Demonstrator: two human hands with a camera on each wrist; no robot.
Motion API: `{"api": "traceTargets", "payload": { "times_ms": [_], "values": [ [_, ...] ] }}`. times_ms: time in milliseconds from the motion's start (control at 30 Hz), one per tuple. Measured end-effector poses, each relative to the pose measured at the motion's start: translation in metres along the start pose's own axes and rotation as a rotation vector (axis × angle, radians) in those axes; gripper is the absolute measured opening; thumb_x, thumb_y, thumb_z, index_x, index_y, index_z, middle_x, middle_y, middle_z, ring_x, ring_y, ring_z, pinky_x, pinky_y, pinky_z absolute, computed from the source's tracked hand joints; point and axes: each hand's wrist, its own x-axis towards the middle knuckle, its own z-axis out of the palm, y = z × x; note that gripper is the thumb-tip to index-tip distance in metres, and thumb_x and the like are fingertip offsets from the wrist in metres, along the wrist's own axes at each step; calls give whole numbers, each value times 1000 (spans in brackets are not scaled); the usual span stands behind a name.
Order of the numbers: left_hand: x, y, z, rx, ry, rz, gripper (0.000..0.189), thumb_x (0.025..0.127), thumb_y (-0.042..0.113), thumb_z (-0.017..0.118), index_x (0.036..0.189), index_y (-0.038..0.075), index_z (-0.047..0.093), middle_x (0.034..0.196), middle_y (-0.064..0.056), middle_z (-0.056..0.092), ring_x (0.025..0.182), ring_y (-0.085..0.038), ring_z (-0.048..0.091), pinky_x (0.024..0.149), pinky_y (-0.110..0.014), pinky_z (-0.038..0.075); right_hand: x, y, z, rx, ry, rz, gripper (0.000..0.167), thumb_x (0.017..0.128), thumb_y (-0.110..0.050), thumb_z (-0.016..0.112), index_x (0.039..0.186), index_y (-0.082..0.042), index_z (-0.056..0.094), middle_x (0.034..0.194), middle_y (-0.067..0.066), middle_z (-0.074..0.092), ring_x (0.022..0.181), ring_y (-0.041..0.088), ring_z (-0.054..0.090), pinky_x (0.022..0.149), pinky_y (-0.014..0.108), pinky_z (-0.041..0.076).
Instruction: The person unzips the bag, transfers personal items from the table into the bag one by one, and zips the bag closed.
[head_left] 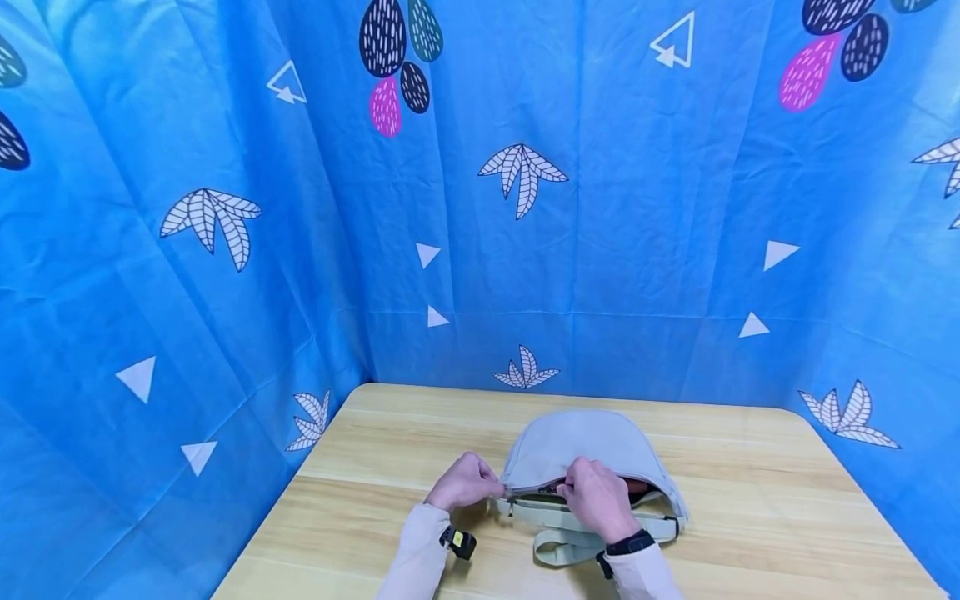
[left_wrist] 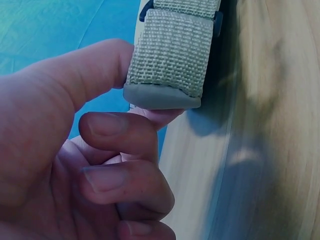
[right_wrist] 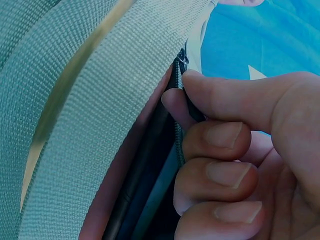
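Observation:
A pale grey crescent-shaped sling bag [head_left: 585,440] lies on the table with its zipped mouth partly open toward me. My left hand [head_left: 463,482] pinches the bag's left corner. In the left wrist view, the strap end [left_wrist: 170,55] with its grey tip hides part of that grip. My right hand [head_left: 597,500] is over the mouth. Thumb and forefinger pinch the dark zipper pull [right_wrist: 194,107], the other fingers curled. Inside the opening show a reddish-brown thing [head_left: 637,486] and a dark long thing [right_wrist: 145,165]; their kinds are unclear.
The bag's light green webbing strap [head_left: 558,550] loops on the near side, in front of the mouth. A wooden table [head_left: 787,500] extends around the bag. Blue patterned curtains [head_left: 645,250] stand behind and at the sides.

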Motion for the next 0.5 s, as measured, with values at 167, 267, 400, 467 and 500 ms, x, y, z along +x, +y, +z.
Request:
{"api": "traceTargets", "payload": {
  "times_ms": [167, 267, 400, 467, 500],
  "values": [
    [1, -1, 0, 1, 0, 4, 10, 74, 17, 85, 71, 12, 77, 61, 3, 59, 49, -7, 36, 45, -22, 27, 0, 1, 0, -10, 16, -7, 64, 86, -15, 83, 52, -24, 29, 49, -12, 21, 45, 8, 34, 46, 25, 22],
    [1, -1, 0, 4, 1, 5, 10, 74, 17, 85, 70, 12, 77, 60, 4, 58, 49, -7, 37, 45, -22, 27, -1, 0, -1, -15, 18, -8, 63, 86, -16, 83, 53, -24, 30, 50, -12, 22, 45, 8, 35, 46, 25, 22],
    [1, -2, -1, -2, -1, 11, 11, 74, 18, 85, 70, 12, 77, 60, 5, 58, 50, -7, 37, 46, -22, 27, -1, 0, -1, -17, 23, -10, 62, 85, -15, 83, 53, -24, 31, 49, -12, 23, 45, 8, 35, 46, 25, 22],
    [1, -2, -1, -5, -2, 14, 11, 74, 18, 85, 70, 12, 77, 61, 4, 59, 50, -7, 37, 46, -22, 27, -1, 1, -1, -16, 26, -11, 62, 85, -15, 83, 53, -24, 31, 49, -12, 23, 45, 8, 34, 46, 25, 21],
    [1, -2, -1, -7, -3, 15, 11, 74, 18, 85, 70, 12, 77, 61, 4, 60, 50, -7, 37, 46, -22, 27, -1, 1, -1, -14, 24, -10, 63, 85, -15, 83, 53, -24, 30, 49, -12, 22, 45, 8, 33, 47, 25, 21]
  ]
}}
